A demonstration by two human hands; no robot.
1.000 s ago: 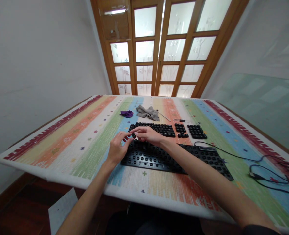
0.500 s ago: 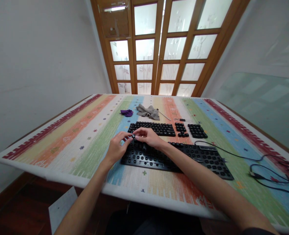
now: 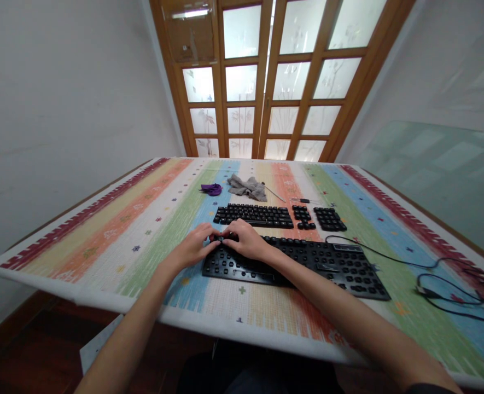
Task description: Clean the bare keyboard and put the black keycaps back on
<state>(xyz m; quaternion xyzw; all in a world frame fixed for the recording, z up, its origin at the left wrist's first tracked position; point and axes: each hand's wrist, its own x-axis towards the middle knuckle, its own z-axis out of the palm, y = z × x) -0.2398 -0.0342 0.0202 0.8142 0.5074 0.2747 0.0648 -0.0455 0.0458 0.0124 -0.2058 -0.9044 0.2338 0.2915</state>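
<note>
Wood-framed doors (image 3: pixel 242 82) rise at twelve o'clock beyond the worktop (image 3: pixel 98 241), whose cover runs in coloured stripes. Pale walls (image 3: pixel 69 98) stand on the nine and three o'clock sides. Nearer the person lies the black keyboard base (image 3: pixel 303 254), its rows of key posts showing, stretching from the hands towards three and four o'clock.

Both hands meet over its ten o'clock corner. The left hand (image 3: pixel 194 244) comes in from nine, its thumb and fingers bent to the base; the right hand (image 3: pixel 245 241) comes from three, fingers curled, tips close to the left's. Whether they pinch a cap is too small to tell. The fingers hide that corner, and the right forearm (image 3: pixel 348 317) crosses the base, covering part of it.

From the hands, a block of keycaps (image 3: pixel 254 215) sits just beyond at one to two o'clock, with a small cluster (image 3: pixel 301 212) and the number block (image 3: pixel 330 219) farther along. A purple cloth (image 3: pixel 211 189) lies at twelve, a grey rag (image 3: pixel 248 187) at one, and a dark-handled tool (image 3: pixel 304 201) at two. Around three, the cable (image 3: pixel 430 294) lies in loops.
</note>
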